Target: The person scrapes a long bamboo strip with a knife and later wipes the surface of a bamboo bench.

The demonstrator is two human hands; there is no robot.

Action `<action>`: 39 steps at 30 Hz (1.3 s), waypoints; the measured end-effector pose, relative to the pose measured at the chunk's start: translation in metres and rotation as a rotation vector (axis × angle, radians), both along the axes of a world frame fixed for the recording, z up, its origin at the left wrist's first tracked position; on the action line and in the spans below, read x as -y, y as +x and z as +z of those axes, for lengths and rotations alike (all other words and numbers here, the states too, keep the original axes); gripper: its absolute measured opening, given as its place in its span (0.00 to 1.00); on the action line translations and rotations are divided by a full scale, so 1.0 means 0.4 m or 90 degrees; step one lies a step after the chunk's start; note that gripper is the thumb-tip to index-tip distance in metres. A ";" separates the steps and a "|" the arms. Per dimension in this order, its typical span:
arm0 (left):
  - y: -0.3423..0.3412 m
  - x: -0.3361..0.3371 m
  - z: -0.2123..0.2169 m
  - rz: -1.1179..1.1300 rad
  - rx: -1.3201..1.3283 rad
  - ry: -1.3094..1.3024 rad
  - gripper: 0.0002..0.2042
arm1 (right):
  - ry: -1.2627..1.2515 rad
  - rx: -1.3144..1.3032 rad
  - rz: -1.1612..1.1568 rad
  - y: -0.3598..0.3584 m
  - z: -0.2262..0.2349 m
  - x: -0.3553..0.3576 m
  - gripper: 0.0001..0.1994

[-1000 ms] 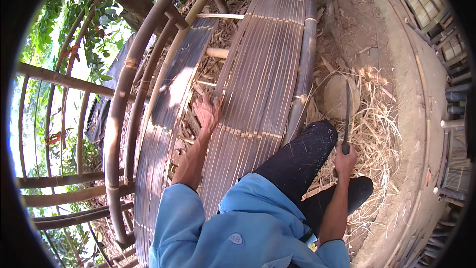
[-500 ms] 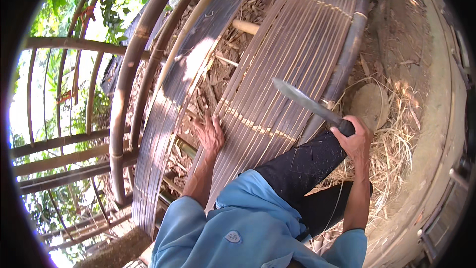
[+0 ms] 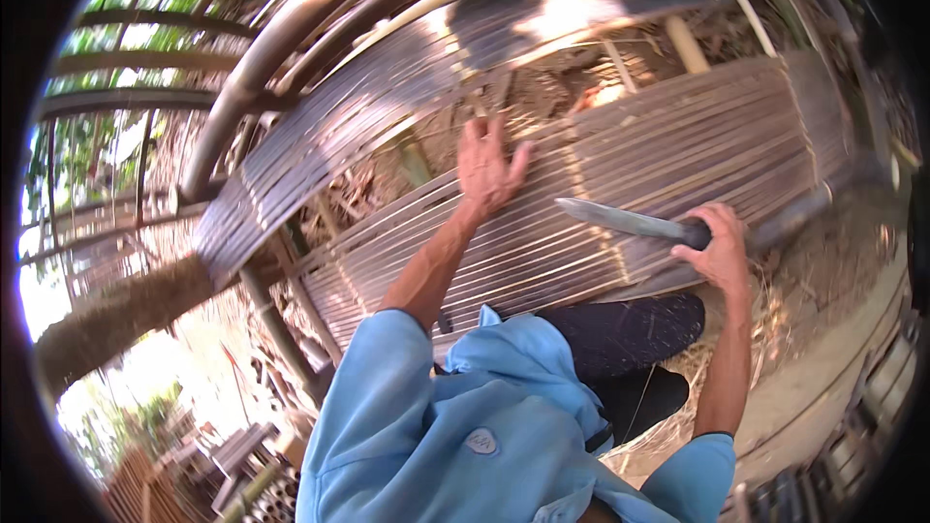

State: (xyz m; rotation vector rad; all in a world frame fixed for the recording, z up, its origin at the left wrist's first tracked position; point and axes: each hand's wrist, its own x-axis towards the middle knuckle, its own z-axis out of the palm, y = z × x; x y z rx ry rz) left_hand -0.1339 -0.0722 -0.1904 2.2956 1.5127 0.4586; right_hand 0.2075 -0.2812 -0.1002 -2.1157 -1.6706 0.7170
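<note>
My right hand (image 3: 719,244) is closed around the dark handle of a long knife (image 3: 620,220). Its blade points left, over a slatted bamboo bench (image 3: 697,145) whose thin strips are bound by light cross ties. My left hand (image 3: 488,167) is spread, fingers apart and holding nothing, at the bench's far edge beside the gap. Whether its palm rests on the slats I cannot tell, as the picture is smeared there. My legs in dark trousers (image 3: 620,334) are bent against the bench's near edge.
Beyond the gap runs a second slatted strip (image 3: 349,121), with a thick bamboo railing (image 3: 262,68) behind it. A rough log (image 3: 126,320) lies at the left. Stacked bamboo pieces (image 3: 252,484) stand at lower left. Dry shavings and dirt (image 3: 814,261) cover the ground at right.
My view has swung round, so the bench now runs crosswise. The knife stays in my right hand, its blade now more level. My left hand remains spread near the bench's far edge.
</note>
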 end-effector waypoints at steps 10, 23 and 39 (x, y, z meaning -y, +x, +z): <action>-0.635 0.186 0.005 0.241 -0.053 0.251 0.40 | 0.084 -0.085 0.147 -0.461 0.039 -0.370 0.18; -0.985 0.314 -0.074 0.563 -0.090 0.110 0.34 | 0.081 0.103 0.295 -0.668 -0.076 -0.441 0.23; -1.003 0.302 -0.078 0.546 -0.036 0.048 0.35 | -0.089 0.040 0.339 -0.665 -0.049 -0.509 0.23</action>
